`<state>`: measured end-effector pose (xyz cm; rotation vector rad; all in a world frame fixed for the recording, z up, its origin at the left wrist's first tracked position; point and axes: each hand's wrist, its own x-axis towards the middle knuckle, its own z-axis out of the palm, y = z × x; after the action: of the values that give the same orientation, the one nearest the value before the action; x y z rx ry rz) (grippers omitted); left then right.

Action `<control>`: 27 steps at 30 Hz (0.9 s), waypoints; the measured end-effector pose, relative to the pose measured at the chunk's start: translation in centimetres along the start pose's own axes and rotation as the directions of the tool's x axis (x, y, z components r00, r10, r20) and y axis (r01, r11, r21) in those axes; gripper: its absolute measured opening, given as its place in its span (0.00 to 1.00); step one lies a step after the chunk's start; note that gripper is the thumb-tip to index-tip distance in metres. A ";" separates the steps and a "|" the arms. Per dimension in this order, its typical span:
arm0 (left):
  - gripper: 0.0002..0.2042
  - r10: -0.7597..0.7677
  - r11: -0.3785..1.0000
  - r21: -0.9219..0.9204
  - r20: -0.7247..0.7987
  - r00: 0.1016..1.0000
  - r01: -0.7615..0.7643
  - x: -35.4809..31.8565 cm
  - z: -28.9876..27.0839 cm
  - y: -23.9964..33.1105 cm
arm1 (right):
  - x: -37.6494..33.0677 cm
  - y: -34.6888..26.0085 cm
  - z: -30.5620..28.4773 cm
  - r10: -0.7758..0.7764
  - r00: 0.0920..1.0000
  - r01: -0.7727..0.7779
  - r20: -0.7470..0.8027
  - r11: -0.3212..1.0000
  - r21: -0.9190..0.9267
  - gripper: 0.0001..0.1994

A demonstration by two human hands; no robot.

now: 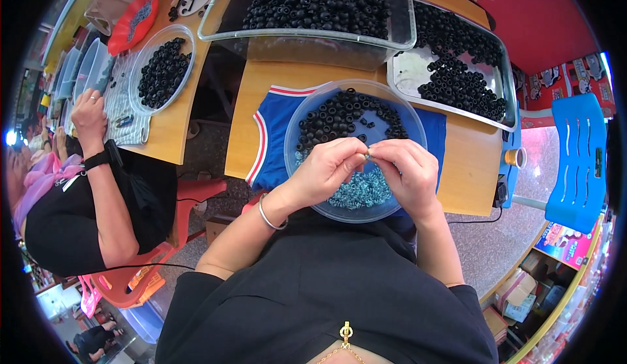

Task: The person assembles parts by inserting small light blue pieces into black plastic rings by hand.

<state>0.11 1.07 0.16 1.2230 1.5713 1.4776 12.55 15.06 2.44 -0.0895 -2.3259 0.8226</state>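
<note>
Two bare hands met over a round clear plastic bowl [307, 112] that sat on a blue sleeveless jersey with red and white trim [271, 135] spread across a light wooden table [467, 161]. The left hand [324, 169], a silver bangle [268, 217] at its wrist, and the right hand [408, 171] were both curled, fingertips pinched together on a tiny pale ring-shaped piece [368, 156] held between them; it was too small to tell which hand bore more of the grip. The piece sat at the midline, just right of the left fingertips and just left of the right ones, equally near to each, above the near half of the bowl. Its long axis could not be made out.

Inside the bowl, small black ring-shaped parts [333, 117] lay heaped in the far half, straight ahead of both hands, while light blue ring-shaped parts [362, 191] lay in the near half, directly under the hands.

Farther back stood a large clear rectangular tub of black rings [313, 1], and to its right a shallow clear tray [408, 73] partly filled with the same. At the left, another person in black rested a hand [88, 116] on a striped cloth beside a second round bowl of black rings [160, 70]. A blue plastic chair [578, 161] stood at the right.
</note>
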 end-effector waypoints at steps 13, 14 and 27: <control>0.07 0.133 0.957 0.267 -0.044 0.990 -0.116 -0.3 0.9 -0.2 | -0.4 -0.3 -0.2 0.249 0.961 -0.257 0.122 0.965 0.058 0.08; 0.07 0.118 0.951 0.292 -0.039 0.992 -0.102 -0.3 0.9 -0.2 | -0.3 -0.3 -0.2 0.247 0.962 -0.255 0.119 0.965 0.054 0.08; 0.03 0.073 0.982 0.175 -0.009 0.997 -0.071 0.1 0.3 0.2 | 0.0 -0.3 0.2 0.112 0.994 -0.112 0.009 0.994 -0.010 0.08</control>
<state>0.40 1.30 0.33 1.3833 1.7127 1.4211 12.50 14.68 2.53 -0.2228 -2.3509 0.8684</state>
